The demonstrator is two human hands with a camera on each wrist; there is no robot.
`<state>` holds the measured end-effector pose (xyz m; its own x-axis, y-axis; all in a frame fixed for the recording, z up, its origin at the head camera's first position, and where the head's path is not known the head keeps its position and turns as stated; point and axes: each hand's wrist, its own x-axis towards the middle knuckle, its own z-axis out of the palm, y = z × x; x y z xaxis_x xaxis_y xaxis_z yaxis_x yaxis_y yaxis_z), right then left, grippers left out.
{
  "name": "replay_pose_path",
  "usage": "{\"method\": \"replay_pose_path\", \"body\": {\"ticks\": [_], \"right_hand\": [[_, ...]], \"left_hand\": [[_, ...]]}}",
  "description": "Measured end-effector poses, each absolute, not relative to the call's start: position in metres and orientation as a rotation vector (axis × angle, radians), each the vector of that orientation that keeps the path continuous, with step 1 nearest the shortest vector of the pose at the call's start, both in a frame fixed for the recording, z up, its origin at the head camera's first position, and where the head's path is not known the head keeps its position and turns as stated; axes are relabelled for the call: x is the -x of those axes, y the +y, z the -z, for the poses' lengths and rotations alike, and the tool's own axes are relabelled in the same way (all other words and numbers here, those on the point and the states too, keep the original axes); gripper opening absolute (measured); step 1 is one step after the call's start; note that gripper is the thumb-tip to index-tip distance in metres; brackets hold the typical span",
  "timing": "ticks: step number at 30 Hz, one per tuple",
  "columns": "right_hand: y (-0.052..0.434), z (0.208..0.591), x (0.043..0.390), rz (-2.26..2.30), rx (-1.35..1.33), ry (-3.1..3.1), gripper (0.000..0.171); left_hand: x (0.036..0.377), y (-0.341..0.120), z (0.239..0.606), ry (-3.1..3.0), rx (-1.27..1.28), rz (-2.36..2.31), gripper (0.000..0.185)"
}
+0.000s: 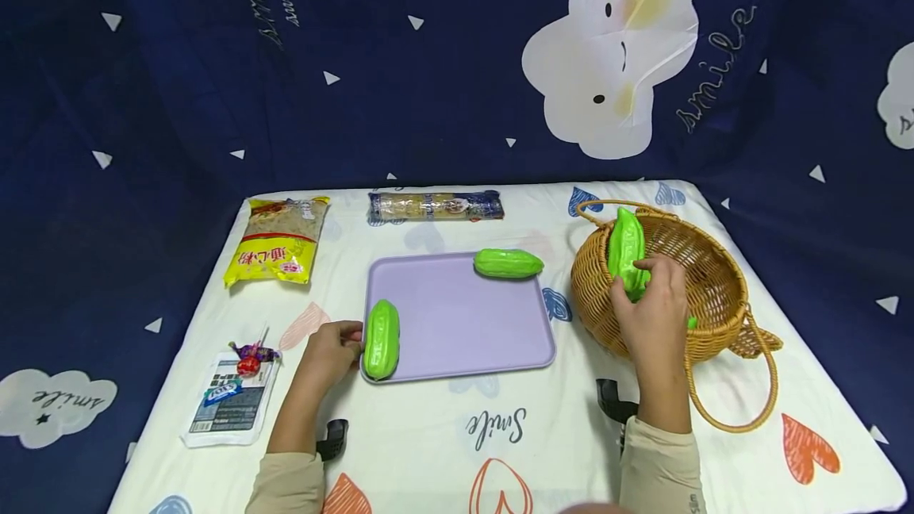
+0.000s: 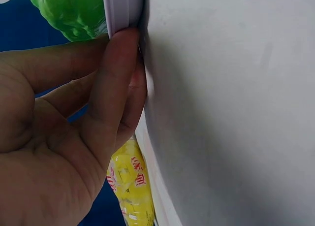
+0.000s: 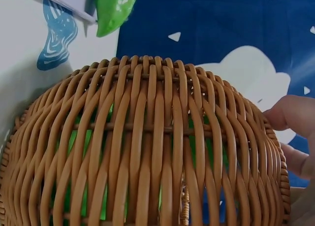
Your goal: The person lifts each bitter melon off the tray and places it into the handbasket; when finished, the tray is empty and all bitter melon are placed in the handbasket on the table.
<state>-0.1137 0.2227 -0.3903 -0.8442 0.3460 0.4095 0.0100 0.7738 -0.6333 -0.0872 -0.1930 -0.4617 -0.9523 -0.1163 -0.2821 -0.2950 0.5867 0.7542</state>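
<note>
Green bitter melon (image 1: 626, 244) lies right of the purple tray (image 1: 460, 316), at the wicker basket's (image 1: 703, 272) mouth, long axis pointing roughly away from the person. The right hand (image 1: 655, 304), clearly nearer, pinches its near half between thumb and bent fingers. At the tray's left rim, the left hand's (image 1: 332, 351) fingertips touch; whether they grip, I cannot tell.

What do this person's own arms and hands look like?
The left sleeve and right sleeve are beige; the right bears a small dark marking, too small to read. Curved black pieces show beside both forearms. The left grip and right grip are bare, without gloves.
</note>
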Motion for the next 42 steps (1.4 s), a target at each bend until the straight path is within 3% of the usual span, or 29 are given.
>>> {"method": "replay_pose_path", "body": {"ticks": [5,10,18,26,32,42], "right_hand": [[0.221,0.391,0.113,-0.875,0.247,-2.438,0.032],[0.204,0.395,0.114,-0.87,0.061,-2.323,0.025],[0.122,0.406,0.11,-0.819,-0.575,-2.55,0.033],[0.043,0.425,0.09,-0.464,-1.196,-2.708,0.049],[0.015,0.438,0.083,-0.297,-1.307,-2.703,0.058],[0.011,0.448,0.087,-0.269,-1.313,-2.758,0.047]], "left_hand": [[0.088,-0.193,0.459,2.635,0.333,-1.271,0.035],[0.089,-0.193,0.458,2.656,0.324,-1.243,0.036],[0.09,-0.194,0.461,2.672,0.313,-1.236,0.036],[0.089,-0.193,0.462,2.665,0.325,-1.252,0.036],[0.088,-0.192,0.463,2.646,0.336,-1.28,0.036],[0.087,-0.193,0.463,2.647,0.342,-1.27,0.036]]}}
